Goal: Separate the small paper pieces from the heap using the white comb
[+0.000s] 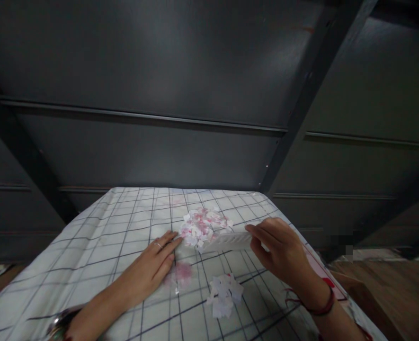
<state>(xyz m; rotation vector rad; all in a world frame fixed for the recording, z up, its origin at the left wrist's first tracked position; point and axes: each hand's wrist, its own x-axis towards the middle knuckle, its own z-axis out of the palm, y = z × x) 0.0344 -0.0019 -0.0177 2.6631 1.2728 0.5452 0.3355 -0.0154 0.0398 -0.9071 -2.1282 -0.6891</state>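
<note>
My left hand (161, 255) lies on the checked cloth with its fingers stretched out, the tips at the left edge of a heap of small white and pink-stained paper scraps (202, 225). My right hand (278, 241) pinches the right end of a thin white strip (232, 241) that has a row of slot-like marks. The strip's far end touches the near right side of the heap. Closer to me lies a smaller pile of white scraps (225, 294), with neither hand on it. A pink stain (183, 271) shows on the cloth beside my left hand.
The table (124, 227) is covered by a white cloth with dark grid lines. Dark metal panels (166, 156) stand just behind its far edge. A flat pink-and-white item (325, 277) lies along the right edge, partly behind my right wrist. Wooden flooring (401, 279) shows at right.
</note>
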